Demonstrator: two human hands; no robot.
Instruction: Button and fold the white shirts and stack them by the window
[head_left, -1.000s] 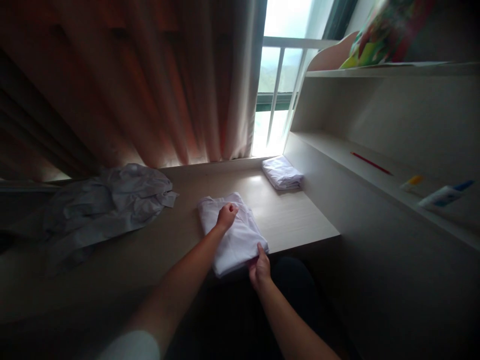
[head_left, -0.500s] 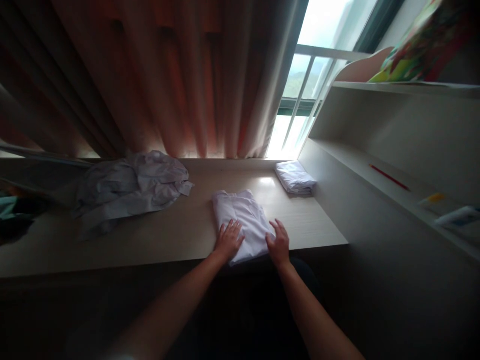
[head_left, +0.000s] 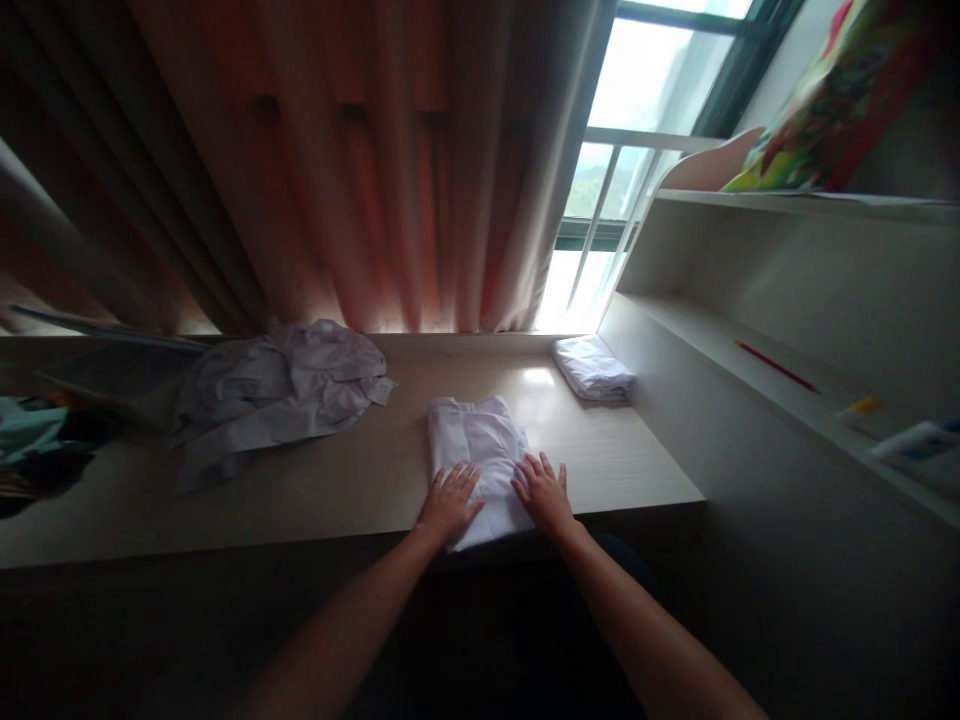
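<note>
A folded white garment (head_left: 478,445) lies on the pale wooden desk (head_left: 330,480) near its front edge. My left hand (head_left: 448,500) rests flat on the garment's near left part, fingers stretched out. My right hand (head_left: 541,490) lies flat on its near right edge, fingers spread. Both hands are open and press down on the cloth.
A crumpled white garment (head_left: 277,385) lies at the left of the desk. A second folded white cloth (head_left: 595,368) sits at the back right by the window. Curtains hang behind. A shelf unit (head_left: 757,350) on the right holds a red pencil (head_left: 776,366) and small items. Coloured clothes (head_left: 34,445) are at far left.
One second ago my left hand was closed on the garment's far part and my right gripped its near corner. Now both lie flat and open on its near end, closer together.
</note>
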